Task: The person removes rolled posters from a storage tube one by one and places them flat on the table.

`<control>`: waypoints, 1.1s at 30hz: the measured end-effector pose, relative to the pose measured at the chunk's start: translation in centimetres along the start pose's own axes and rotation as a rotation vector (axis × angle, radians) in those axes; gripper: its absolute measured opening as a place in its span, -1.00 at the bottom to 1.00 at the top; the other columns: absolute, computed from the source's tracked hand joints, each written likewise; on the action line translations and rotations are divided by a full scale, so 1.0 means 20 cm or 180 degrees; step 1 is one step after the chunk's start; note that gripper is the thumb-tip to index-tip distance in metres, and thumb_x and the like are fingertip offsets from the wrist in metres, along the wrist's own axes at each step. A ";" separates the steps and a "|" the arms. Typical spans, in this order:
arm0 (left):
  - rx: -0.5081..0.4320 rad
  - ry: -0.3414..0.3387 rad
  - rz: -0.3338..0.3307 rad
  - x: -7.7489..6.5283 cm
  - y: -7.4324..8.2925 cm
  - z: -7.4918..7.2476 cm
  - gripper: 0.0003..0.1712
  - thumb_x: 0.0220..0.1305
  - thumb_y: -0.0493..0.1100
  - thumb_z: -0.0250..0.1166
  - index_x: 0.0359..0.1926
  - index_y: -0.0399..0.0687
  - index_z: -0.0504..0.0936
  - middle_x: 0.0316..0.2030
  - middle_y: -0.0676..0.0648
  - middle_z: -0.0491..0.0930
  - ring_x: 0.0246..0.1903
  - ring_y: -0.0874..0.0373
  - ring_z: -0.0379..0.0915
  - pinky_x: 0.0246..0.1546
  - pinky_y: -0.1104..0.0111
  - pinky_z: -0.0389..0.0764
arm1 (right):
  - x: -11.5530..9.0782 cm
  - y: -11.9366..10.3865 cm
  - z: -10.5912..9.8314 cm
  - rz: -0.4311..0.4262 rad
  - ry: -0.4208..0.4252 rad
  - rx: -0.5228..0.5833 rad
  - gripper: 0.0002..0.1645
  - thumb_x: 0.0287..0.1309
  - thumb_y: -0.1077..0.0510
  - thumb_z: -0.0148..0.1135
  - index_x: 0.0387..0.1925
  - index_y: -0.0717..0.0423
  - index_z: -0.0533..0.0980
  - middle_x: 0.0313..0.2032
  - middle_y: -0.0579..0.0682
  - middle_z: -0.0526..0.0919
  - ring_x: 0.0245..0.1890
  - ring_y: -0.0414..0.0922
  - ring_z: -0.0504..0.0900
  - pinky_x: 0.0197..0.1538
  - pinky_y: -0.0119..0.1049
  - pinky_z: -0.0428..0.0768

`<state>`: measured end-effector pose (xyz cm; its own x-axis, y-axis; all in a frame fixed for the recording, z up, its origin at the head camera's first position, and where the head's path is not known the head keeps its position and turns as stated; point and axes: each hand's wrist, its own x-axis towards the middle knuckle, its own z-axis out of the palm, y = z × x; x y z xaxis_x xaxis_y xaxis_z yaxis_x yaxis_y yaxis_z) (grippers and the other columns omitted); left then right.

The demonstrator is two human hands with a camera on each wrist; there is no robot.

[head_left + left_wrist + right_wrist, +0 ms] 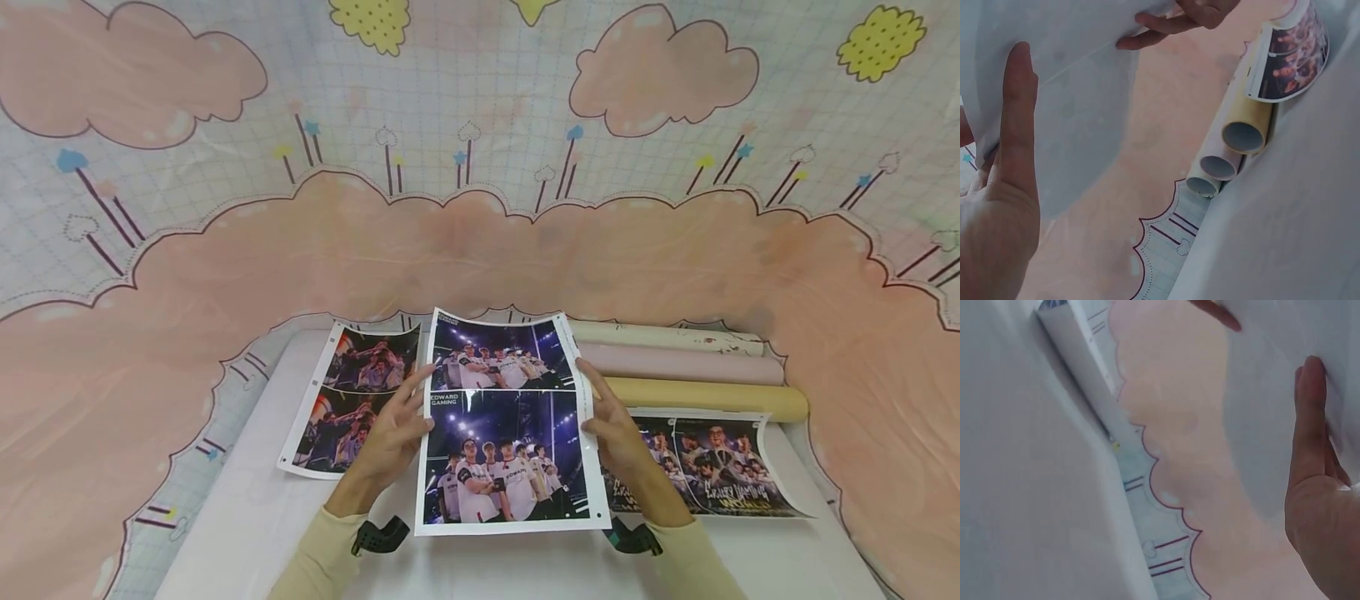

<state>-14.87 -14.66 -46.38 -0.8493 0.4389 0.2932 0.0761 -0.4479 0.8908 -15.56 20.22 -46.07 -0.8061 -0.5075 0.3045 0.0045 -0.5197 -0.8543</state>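
Observation:
A printed poster sheet point(510, 450) is held up above the white table, its picture side facing the head camera. Two stacked photos of a group in white shirts and a white border fill it. My left hand point(393, 437) grips its left edge, and my right hand point(618, 433) grips the right edge at about the same height. From below, the left wrist view shows the pale back of the sheet point(1079, 119) with a finger point(1018, 112) against it. The right wrist view shows my right hand point(1319, 481) at the sheet's back as well.
On the left of the table point(232, 517) lies another poster point(315, 442) with two pictures. Three rolls lie at the back right: whitish point(720, 340), pink point(705, 363) and yellow point(750, 400). A dark poster point(727, 467) with a curling edge lies before them. A patterned cloth point(480, 250) hangs behind.

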 end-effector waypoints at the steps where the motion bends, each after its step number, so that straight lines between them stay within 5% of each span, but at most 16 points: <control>1: -0.0045 -0.0038 0.0037 0.00 0.00 0.00 -0.10 0.28 -0.63 -0.11 0.55 -0.02 -0.09 0.31 0.03 0.34 -0.21 0.38 0.48 -0.23 0.59 0.61 | 0.00 0.00 0.00 -0.0002 -0.0036 0.0074 0.13 0.03 0.67 -0.37 0.56 -0.09 -0.30 0.25 0.06 0.51 0.02 -0.01 0.70 -0.08 -0.14 0.70; 8: -0.0225 -0.0143 0.0103 0.00 -0.01 -0.01 -0.08 0.25 -0.65 -0.15 0.55 -0.03 -0.11 0.30 0.03 0.34 -0.20 0.38 0.45 -0.23 0.62 0.57 | 0.00 0.00 0.01 0.0215 0.0113 0.0106 -0.04 0.31 0.53 -0.26 0.56 -0.17 -0.26 0.24 0.00 0.54 0.02 -0.01 0.71 -0.05 -0.12 0.69; 15: -0.0100 0.0026 -0.0086 -0.01 -0.01 -0.01 -0.10 0.30 -0.60 -0.09 0.55 0.01 -0.12 0.34 0.07 0.31 -0.07 0.35 0.49 -0.15 0.57 0.60 | 0.01 0.01 0.00 0.0272 0.0224 0.0029 -0.04 0.32 0.52 -0.24 0.56 -0.17 -0.26 0.25 -0.01 0.52 0.02 -0.02 0.70 -0.05 -0.11 0.69; 20: 0.0261 0.0216 -0.0282 -0.01 -0.01 -0.02 -0.10 0.29 -0.54 0.01 0.55 0.01 -0.10 0.28 0.08 0.38 -0.07 0.32 0.50 -0.14 0.52 0.60 | 0.00 0.03 0.01 0.0450 0.0785 -0.0801 0.00 0.28 0.44 0.04 0.55 -0.20 -0.14 0.36 0.01 0.36 0.04 -0.15 0.68 -0.06 -0.08 0.69; 26: 0.0914 0.0449 -0.0416 -0.02 0.00 -0.04 -0.07 0.24 -0.51 0.07 0.55 -0.02 -0.07 0.47 -0.30 0.13 -0.09 0.37 0.51 -0.19 0.55 0.59 | 0.01 0.07 0.03 0.0418 0.1144 -0.1615 -0.05 0.23 0.42 0.13 0.53 -0.11 -0.01 0.38 0.23 0.20 0.09 -0.31 0.58 -0.09 -0.09 0.71; 33: 0.1870 0.0616 -0.0591 0.00 -0.03 -0.07 -0.06 0.28 -0.51 0.07 0.57 -0.02 -0.13 0.45 -0.39 0.12 -0.03 0.03 0.63 -0.31 0.41 0.67 | 0.04 0.12 0.03 0.0478 0.1357 -0.2076 -0.06 0.22 0.48 0.07 0.53 -0.03 -0.01 0.35 0.24 0.24 0.20 0.16 0.53 -0.13 -0.16 0.72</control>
<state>-15.64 -15.52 -47.36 -0.9506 0.2951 0.0968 0.1454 0.1472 0.9784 -15.81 18.12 -47.59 -0.9821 -0.1647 0.0913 -0.1100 0.1078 -0.9881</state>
